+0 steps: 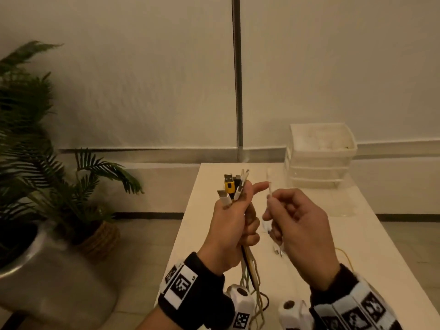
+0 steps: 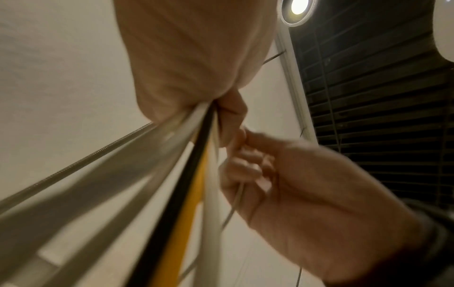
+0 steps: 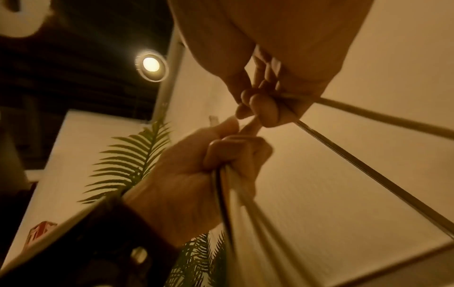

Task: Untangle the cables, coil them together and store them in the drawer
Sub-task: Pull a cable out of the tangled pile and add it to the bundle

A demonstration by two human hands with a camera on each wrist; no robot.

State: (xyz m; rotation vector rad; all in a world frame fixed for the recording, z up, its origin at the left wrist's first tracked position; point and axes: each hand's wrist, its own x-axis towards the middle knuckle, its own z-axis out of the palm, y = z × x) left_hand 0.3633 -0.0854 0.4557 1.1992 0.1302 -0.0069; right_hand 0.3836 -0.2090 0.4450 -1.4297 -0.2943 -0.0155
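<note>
Soft, light cables (image 1: 234, 189) stand bunched in the left hand (image 1: 232, 225) fist, while the right hand (image 1: 300, 225) pinches one thin white cable (image 1: 270, 189) just beside; probably best gripped near the stiff plugs.

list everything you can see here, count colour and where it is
cable bundle: several; white, yellow, black; upright in the left fist, tails hanging to the table
single cable: one, white, pinched in the right hand
drawer unit: one, white, stacked drawers, far right of the table
table: one, white, under both hands
plants: two, green, on the floor at left
ceiling light: one, lit, overhead
left hand: grips the bundle
right hand: holds the single cable
</note>
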